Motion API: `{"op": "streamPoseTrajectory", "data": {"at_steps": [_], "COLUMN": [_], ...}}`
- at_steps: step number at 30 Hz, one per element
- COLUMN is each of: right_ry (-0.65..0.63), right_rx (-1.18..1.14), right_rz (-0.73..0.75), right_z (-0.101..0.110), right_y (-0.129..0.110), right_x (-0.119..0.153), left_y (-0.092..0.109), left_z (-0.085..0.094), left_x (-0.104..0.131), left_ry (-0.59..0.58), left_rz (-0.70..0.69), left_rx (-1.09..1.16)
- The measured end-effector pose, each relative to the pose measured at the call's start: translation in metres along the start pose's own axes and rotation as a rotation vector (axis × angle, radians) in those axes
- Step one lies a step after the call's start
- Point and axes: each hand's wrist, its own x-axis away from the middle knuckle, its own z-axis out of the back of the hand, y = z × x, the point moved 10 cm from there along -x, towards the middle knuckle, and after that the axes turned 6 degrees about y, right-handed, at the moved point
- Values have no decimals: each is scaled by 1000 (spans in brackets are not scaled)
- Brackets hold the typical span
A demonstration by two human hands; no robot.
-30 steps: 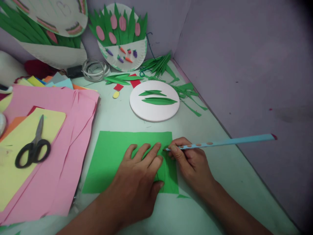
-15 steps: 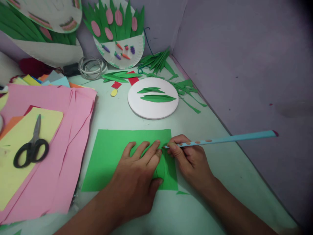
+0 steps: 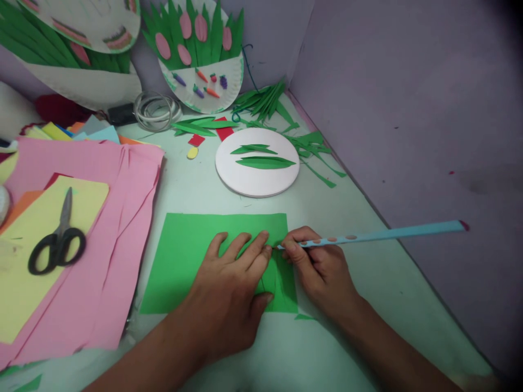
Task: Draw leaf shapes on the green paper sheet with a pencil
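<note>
A bright green paper sheet [image 3: 180, 261] lies flat on the table in front of me. My left hand [image 3: 232, 294] presses down on it with fingers spread. Between the fingers of my right hand [image 3: 318, 267] is a light blue pencil [image 3: 392, 234], slanting out to the right. Its tip touches the sheet close to my left fingertips, where thin drawn lines show, partly covered by the left hand. Beyond the sheet, a white round disc [image 3: 257, 182] carries narrow green paper leaves [image 3: 265, 163].
Black-handled scissors [image 3: 61, 239] rest on yellow paper [image 3: 24, 305] over pink sheets [image 3: 139, 218] at left. Green paper strips [image 3: 263, 100] and red scraps [image 3: 224, 130] lie at the back. A decorated paper plate [image 3: 204, 65] leans on the purple wall [image 3: 400, 109].
The view has shifted slightly, so the items at left sit a little farther right. The pencil tip has barely moved on the sheet; both hands keep nearly the same pose.
</note>
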Motion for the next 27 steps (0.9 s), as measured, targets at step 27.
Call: {"op": "streamPoseTrajectory", "data": {"at_steps": [27], "right_ry": [-5], "right_rx": [24], "right_rz": [29], "right_z": [2], "right_y": [-7], "right_x": [10], "left_y": [3], "left_z": [1], "left_x": [3], "left_ry": [9], "left_rz": [-35], "left_rx": [-32]}}
